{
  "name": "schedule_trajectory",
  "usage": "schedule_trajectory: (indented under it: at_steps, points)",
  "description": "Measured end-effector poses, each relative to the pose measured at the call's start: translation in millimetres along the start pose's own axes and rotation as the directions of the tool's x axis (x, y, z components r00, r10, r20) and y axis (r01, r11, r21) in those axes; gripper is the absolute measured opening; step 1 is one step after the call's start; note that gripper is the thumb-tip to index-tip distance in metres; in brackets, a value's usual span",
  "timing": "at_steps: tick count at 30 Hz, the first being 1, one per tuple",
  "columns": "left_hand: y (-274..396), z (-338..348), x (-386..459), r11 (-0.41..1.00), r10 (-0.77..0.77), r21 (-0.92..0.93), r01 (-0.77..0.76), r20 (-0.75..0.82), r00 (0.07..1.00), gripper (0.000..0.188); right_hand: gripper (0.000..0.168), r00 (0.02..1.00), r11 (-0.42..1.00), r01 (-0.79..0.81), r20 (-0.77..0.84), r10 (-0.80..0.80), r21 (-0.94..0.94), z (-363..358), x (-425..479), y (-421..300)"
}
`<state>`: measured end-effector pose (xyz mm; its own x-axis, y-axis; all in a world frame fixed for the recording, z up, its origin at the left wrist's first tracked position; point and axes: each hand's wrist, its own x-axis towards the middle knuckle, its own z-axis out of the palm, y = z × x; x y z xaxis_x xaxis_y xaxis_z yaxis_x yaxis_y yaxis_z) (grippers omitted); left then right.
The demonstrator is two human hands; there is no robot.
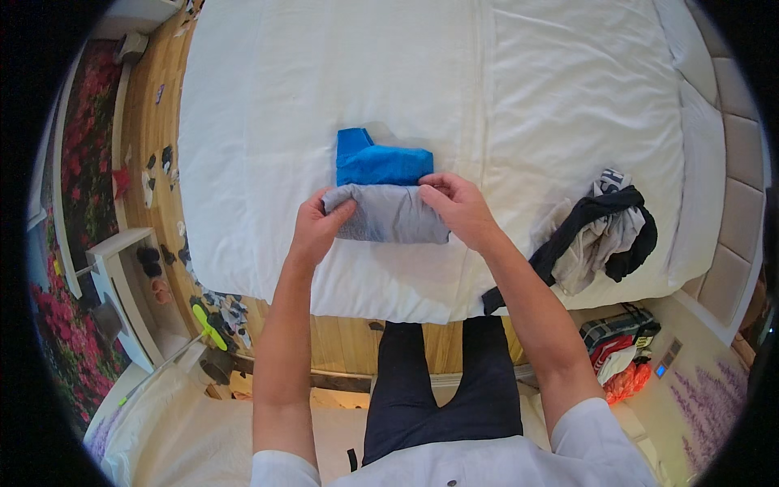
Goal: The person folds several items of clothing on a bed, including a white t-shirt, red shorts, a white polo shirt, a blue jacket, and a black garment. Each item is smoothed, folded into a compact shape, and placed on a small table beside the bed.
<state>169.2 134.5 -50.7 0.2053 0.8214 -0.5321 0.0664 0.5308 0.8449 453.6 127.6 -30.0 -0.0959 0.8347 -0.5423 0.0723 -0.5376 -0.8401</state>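
A grey piece of cloth (395, 214), folded into a compact bundle, lies on the white bed cover (389, 79) in front of me. My left hand (319, 222) pinches its left end, thumb on top. At the upper right corner of the same bundle, my right hand (459, 206) grips the edge between thumb and fingers. Just beyond the bundle sits a blue folded cloth (386, 164), with a narrower part sticking up at its left. The grey bundle adjoins its near edge; whether they overlap is unclear.
A loose heap of black and grey clothes (599, 234) lies on the bed to the right. Bags (621, 341) stand on the floor beside the headboard (733, 207). A green-headed mop or broom (209, 327) and scattered scraps (228, 310) are on the wooden floor at left.
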Motion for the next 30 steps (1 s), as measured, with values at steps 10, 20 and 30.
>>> schedule_trajectory:
  at_steps: [10,20,30]
  points:
    - [7.8,17.9,34.0,0.993,-0.078,-0.108,0.055,-0.229,0.970,0.035,0.038,0.982,0.980,0.180,-0.033,-0.184,-0.081,9.9,-5.6,-5.6]
    - [4.8,15.3,53.2,0.938,-0.010,0.342,0.059,-0.143,0.990,0.040,0.030,0.985,0.987,0.155,-0.083,-0.151,0.039,13.6,5.3,21.4]
    - [32.6,50.3,49.1,0.863,0.362,0.403,-0.304,-0.075,0.929,0.021,0.027,0.950,0.956,0.135,-0.309,-0.050,0.260,22.2,1.2,67.7]
